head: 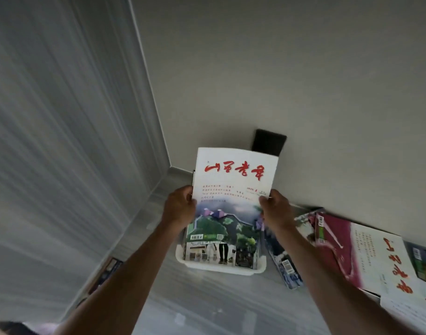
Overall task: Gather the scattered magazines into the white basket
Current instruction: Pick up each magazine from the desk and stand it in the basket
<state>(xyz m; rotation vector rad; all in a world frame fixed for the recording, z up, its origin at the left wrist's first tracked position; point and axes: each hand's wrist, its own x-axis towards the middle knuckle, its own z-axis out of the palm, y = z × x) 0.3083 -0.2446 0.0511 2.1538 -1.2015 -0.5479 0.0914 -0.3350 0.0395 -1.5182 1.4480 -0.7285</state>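
Observation:
I hold a white magazine (233,187) with red brush lettering upright over the white basket (221,268). My left hand (179,207) grips its left edge and my right hand (276,209) grips its right edge. The magazine's lower end reaches down into the basket, where other magazine covers (221,252) stand. A blue magazine (284,264) lies on the floor just right of the basket. Further right, a pink and white magazine (359,252) and others lie overlapping along the wall.
The basket sits on the grey floor in a room corner. A curtain (62,141) hangs on the left, a plain wall with a dark socket plate (268,141) stands behind. One more magazine (105,274) lies at the curtain's foot on the left.

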